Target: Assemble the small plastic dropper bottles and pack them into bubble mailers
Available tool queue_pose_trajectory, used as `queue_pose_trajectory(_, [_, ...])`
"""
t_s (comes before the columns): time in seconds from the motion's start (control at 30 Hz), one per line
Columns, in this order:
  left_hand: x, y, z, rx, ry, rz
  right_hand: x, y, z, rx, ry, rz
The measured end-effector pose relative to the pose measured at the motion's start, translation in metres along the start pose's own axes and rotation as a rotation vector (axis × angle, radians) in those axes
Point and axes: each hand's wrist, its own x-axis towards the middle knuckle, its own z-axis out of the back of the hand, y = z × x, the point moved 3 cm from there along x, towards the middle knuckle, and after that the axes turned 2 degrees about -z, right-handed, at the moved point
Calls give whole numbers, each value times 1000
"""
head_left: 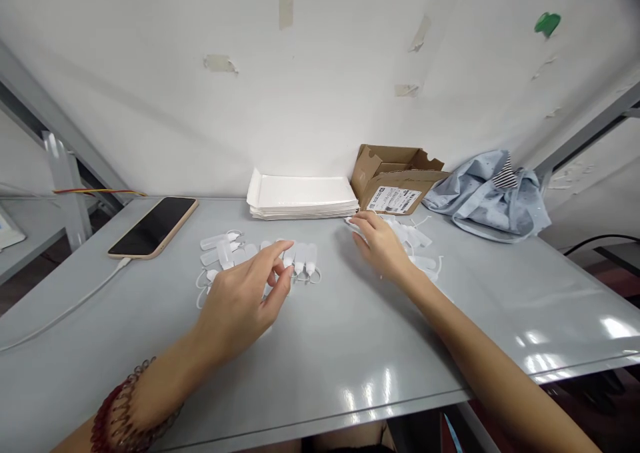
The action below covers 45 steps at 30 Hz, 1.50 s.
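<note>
Small translucent squeeze bottles with white caps and looped straps lie in two groups on the grey table. My left hand (pixel 245 293) hovers at the left group, its thumb and index finger apart with nothing visible between them. Several bottles (pixel 300 256) stand side by side in a row just past its fingertips; others (pixel 215 241) lie to its left, partly covered by the hand. At the right group, my right hand (pixel 379 243) has its fingers closed on a small bottle (pixel 350 220), of which only a white end shows. More bottles (pixel 423 263) lie loosely beneath and beside that hand.
A stack of white trays or boxes (pixel 305 196) lies against the wall, beside an open cardboard box (pixel 395 183) with a label. Bunched blue cloth (pixel 493 196) is at the back right. A phone (pixel 154 228) with a charging cable (pixel 75 313) lies at the left.
</note>
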Motion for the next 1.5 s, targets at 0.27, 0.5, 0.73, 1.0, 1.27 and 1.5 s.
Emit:
queue_pose_trajectory(0.27, [0,3,-3,-1,22,-2,-1,-7,-15,-152,160,-65])
queue_pose_trajectory(0.5, [0,4,-2,-1,5,0,3,-7,-7,-136,143,-103])
queue_pose_trajectory(0.73, [0,3,-1,3,-7,-5,3,-6,7,-14,-21,-256])
queue_pose_trajectory(1.0, [3,3,-3,-162,141,146,-13,35,29,1301,67,-342])
queue_pose_trajectory(1.27, [7,2,0,-422,212,374,-29,70,25,1617,298,-318])
queue_pose_trajectory(1.5, [10,3,10,-501,100,464,-28,68,25,1640,253,-374])
